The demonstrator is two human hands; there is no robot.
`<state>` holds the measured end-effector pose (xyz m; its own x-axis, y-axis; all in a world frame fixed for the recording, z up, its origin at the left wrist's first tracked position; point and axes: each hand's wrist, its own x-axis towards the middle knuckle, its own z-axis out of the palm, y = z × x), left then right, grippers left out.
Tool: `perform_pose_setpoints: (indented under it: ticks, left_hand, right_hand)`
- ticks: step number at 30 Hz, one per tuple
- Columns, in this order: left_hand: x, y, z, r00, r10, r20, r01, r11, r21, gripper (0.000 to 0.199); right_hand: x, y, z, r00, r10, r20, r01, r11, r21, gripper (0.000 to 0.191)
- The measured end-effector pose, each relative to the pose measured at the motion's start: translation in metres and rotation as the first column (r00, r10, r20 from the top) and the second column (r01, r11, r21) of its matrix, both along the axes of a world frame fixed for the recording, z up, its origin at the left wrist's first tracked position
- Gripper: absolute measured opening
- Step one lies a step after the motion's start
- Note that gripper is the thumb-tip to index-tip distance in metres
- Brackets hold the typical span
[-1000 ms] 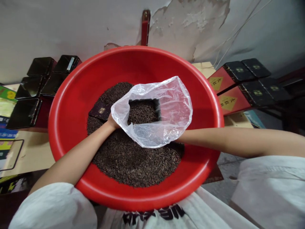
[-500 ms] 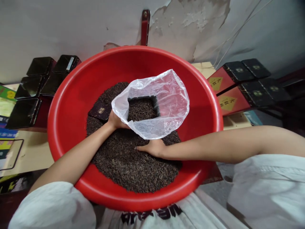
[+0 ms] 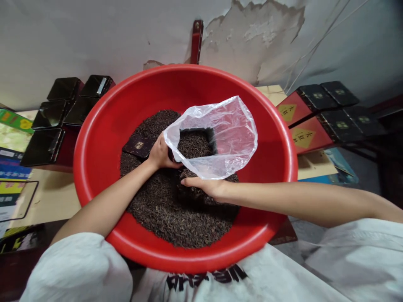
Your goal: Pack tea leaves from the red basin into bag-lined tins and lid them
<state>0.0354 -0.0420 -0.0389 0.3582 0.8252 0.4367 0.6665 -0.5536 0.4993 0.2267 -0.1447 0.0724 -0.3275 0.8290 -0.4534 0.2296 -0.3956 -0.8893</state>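
A clear plastic bag (image 3: 234, 126) stands wide-mouthed in a dark square tin, with dark dry leaves inside. My left hand (image 3: 162, 153) is wrapped round the tin's left side and the bag's edge. Just below the bag, my right hand (image 3: 204, 187) is cupped round a scoop of loose leaves, lifted a little off the pile. The leaf pile (image 3: 189, 226) covers the bottom of a big red basin (image 3: 185, 262). A dark lid (image 3: 138, 145) lies on the leaves left of my left hand.
Black-topped tins (image 3: 42, 147) stand left of the basin, and red tins with black lids (image 3: 311, 136) stand at its right. Behind is a peeling wall (image 3: 126, 33) with a dark red upright piece (image 3: 197, 42). Colourful packages (image 3: 14, 167) lie far left.
My right hand has risen from the pile with leaves in it. The left hand and the bag have shifted slightly right in view, as has the whole scene.
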Motion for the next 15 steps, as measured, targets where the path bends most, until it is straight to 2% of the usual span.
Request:
perform_pose_setpoints:
  ticks: [2, 4, 6, 9, 12, 15]
  left_hand:
    - [0.001, 0.000, 0.002, 1.000, -0.007, -0.013, 0.007, 1.000, 0.008, 0.096]
    - [0.002, 0.000, 0.004, 0.999, -0.012, -0.032, 0.012, 1.000, 0.011, 0.093]
    - [0.002, 0.000, 0.006, 0.999, -0.021, -0.038, 0.022, 0.999, 0.027, 0.092]
    - [0.002, 0.001, 0.009, 0.998, -0.037, -0.046, 0.039, 0.998, 0.045, 0.092]
    - [0.004, 0.001, 0.011, 0.999, -0.037, -0.041, 0.038, 0.998, 0.043, 0.098]
    - [0.006, 0.001, 0.014, 0.998, -0.054, -0.031, 0.055, 0.998, 0.031, 0.093]
  right_hand:
    - [0.005, -0.007, 0.012, 0.995, -0.022, -0.093, 0.013, 0.995, -0.098, 0.021]
    - [0.011, -0.015, 0.023, 0.994, -0.025, -0.103, 0.005, 0.981, -0.192, 0.024]
    - [0.015, -0.020, 0.036, 0.994, 0.019, -0.108, -0.048, 0.959, -0.280, 0.025]
    - [0.018, -0.020, 0.062, 0.974, 0.102, -0.201, -0.171, 0.915, -0.364, 0.023]
    - [0.017, -0.015, 0.090, 0.944, 0.180, -0.277, -0.268, 0.907, -0.325, 0.023]
    - [0.017, -0.011, 0.116, 0.930, 0.265, -0.255, -0.326, 0.915, -0.238, 0.014]
